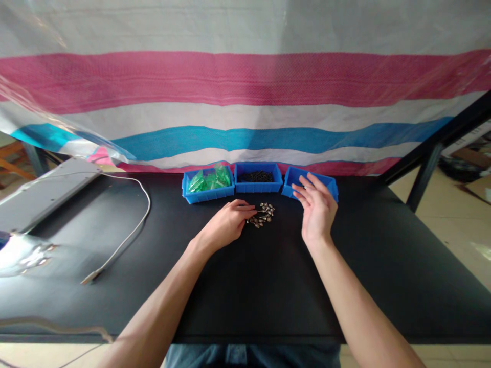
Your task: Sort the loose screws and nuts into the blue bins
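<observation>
A small pile of shiny metal pieces, like short screws or knobs (266, 214), lies on the black table. My left hand (230, 221) reaches into its left side with fingers pressed together; whatever is at the fingertips is too small to name. My right hand (319, 212) is raised at the front of the right blue bin (333, 185), palm turned inward and fingers apart, with nothing seen in it. The hand hides much of that bin's inside. In the middle blue bin (258, 187) are many black screws (258, 176). Green plastic packets (210, 180) fill the left blue bin (211, 195).
A white cable (148, 204) curves across the left of the table (268, 286), near a grey metal panel (57, 186). Clear plastic wrapping (26, 255) lies at the left edge. Behind the bins hangs a striped sheet (245, 82); a black metal frame (425, 174) stands at right.
</observation>
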`<state>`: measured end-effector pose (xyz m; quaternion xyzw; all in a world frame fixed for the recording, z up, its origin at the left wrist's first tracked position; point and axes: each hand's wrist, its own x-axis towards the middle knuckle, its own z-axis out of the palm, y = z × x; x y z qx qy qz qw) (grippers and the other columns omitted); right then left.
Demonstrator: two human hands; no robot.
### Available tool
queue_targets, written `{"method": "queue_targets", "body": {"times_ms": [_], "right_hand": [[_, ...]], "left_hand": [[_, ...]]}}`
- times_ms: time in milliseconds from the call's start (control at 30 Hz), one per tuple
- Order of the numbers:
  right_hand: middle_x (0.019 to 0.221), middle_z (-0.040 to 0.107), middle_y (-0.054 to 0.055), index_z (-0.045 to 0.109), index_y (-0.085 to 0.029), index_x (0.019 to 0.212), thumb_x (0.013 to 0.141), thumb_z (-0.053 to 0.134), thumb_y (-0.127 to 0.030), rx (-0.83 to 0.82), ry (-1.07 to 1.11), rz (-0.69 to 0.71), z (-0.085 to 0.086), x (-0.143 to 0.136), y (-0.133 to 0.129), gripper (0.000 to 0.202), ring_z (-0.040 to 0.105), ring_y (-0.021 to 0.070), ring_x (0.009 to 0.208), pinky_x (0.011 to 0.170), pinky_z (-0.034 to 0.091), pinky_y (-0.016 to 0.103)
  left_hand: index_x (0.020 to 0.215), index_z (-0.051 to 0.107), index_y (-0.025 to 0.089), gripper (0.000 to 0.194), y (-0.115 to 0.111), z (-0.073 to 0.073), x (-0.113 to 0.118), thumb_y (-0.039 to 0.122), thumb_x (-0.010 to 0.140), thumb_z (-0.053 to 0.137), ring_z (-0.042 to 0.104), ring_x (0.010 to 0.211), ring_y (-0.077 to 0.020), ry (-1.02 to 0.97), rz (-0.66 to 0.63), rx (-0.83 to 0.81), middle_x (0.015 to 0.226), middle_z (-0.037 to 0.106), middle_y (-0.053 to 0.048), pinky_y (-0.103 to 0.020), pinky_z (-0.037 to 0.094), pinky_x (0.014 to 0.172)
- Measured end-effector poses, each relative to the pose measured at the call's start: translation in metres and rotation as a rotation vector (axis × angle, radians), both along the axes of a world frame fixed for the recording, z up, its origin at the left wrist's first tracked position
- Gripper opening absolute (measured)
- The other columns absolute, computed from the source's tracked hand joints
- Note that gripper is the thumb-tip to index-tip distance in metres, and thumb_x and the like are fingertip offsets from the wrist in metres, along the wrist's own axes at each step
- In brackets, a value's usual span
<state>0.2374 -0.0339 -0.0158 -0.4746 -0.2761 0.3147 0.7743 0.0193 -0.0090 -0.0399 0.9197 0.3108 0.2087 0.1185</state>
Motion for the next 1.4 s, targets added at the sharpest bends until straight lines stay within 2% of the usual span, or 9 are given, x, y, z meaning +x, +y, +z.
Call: {"method": "queue_targets", "body": {"times_ms": [233,367,567,733,833,1033,1133,1267,1400], "right_hand": [[0.104,0.079,0.007,0.074,-0.019,0.108,0.076,0.067,-0.025,0.004,-0.065,0.095,-0.005,-0.004,-0.001,0.033,0.076,0.0192,0.084,0.076,0.058,0.031],[0.102,0.079,0.007,0.074,-0.02,0.105,0.079,0.067,-0.027,-0.022,-0.09,0.159,-0.004,-0.005,-0.002,0.028,0.075,0.0187,0.081,0.073,0.057,0.03],[0.105,0.078,0.008,0.073,-0.02,0.107,0.082,0.067,-0.03,-0.053,-0.186,0.253,-0.003,-0.009,-0.006,0.027,0.073,0.0187,0.079,0.071,0.056,0.031],[0.1,0.077,0.006,0.073,-0.02,0.106,0.085,0.068,-0.032,-0.039,-0.26,0.386,-0.003,-0.012,-0.01,0.024,0.07,0.0166,0.073,0.069,0.054,0.03],[0.1,0.077,0.006,0.073,-0.021,0.106,0.086,0.069,-0.032,-0.038,-0.274,0.439,-0.003,-0.013,-0.011,0.024,0.07,0.0161,0.073,0.069,0.053,0.03],[0.098,0.077,0.005,0.072,-0.021,0.108,0.086,0.068,-0.032,-0.04,-0.306,0.463,-0.004,-0.013,-0.011,0.025,0.069,0.0157,0.072,0.068,0.052,0.03],[0.092,0.076,0.005,0.071,-0.02,0.107,0.087,0.067,-0.033,-0.086,-0.367,0.495,-0.002,-0.009,-0.012,0.024,0.068,0.0157,0.07,0.067,0.053,0.03],[0.074,0.07,0.001,0.071,-0.019,0.093,0.078,0.076,-0.03,-0.178,-0.679,0.701,0.002,0.001,-0.015,0.018,0.063,0.0151,0.063,0.058,0.049,0.026],[0.075,0.067,0.001,0.073,-0.019,0.085,0.071,0.079,-0.021,-0.134,-0.971,0.807,-0.001,0.008,-0.015,0.015,0.059,0.0138,0.061,0.053,0.046,0.024]], "left_hand": [[0.106,0.077,0.017,0.025,0.008,-0.002,-0.008,0.008,0.092,0.058,0.073,0.095,-0.0218,-0.096,0.071,0.065,0.103,0.079,-0.009,-0.034,0.062,0.086],[0.107,0.077,0.016,0.023,0.005,0.004,-0.008,0.01,0.09,0.062,0.074,0.092,-0.0216,-0.176,0.135,-0.041,0.101,0.078,-0.009,-0.034,0.061,0.086],[0.103,0.077,0.018,0.019,-0.001,0.015,0.0,0.016,0.089,0.064,0.072,0.076,-0.0175,-0.39,0.211,-0.168,0.098,0.077,-0.008,-0.029,0.059,0.073],[0.105,0.078,0.019,0.023,-0.002,0.016,0.004,0.02,0.093,0.059,0.074,0.086,-0.0211,-0.538,0.301,-0.298,0.097,0.08,-0.007,-0.033,0.059,0.08],[0.1,0.078,0.017,0.022,-0.002,0.015,0.003,0.017,0.091,0.058,0.072,0.079,-0.02,-0.469,0.297,-0.251,0.096,0.079,-0.008,-0.033,0.058,0.076],[0.102,0.074,0.017,0.022,-0.008,0.022,-0.006,0.013,0.084,0.062,0.065,0.072,-0.0142,-0.238,0.048,-0.212,0.092,0.07,-0.006,-0.026,0.054,0.07],[0.1,0.071,0.017,0.02,-0.012,0.025,-0.006,0.014,0.081,0.065,0.063,0.073,-0.0148,-0.178,0.004,-0.215,0.091,0.067,-0.005,-0.026,0.053,0.069],[0.102,0.068,0.017,0.023,-0.012,0.023,-0.003,0.011,0.08,0.063,0.064,0.077,-0.0165,-0.135,0.052,-0.19,0.094,0.066,-0.006,-0.028,0.053,0.07],[0.099,0.068,0.018,0.02,-0.01,0.02,-0.002,0.01,0.082,0.061,0.065,0.076,-0.0165,-0.158,0.09,-0.159,0.092,0.066,-0.005,-0.028,0.053,0.071]]}}
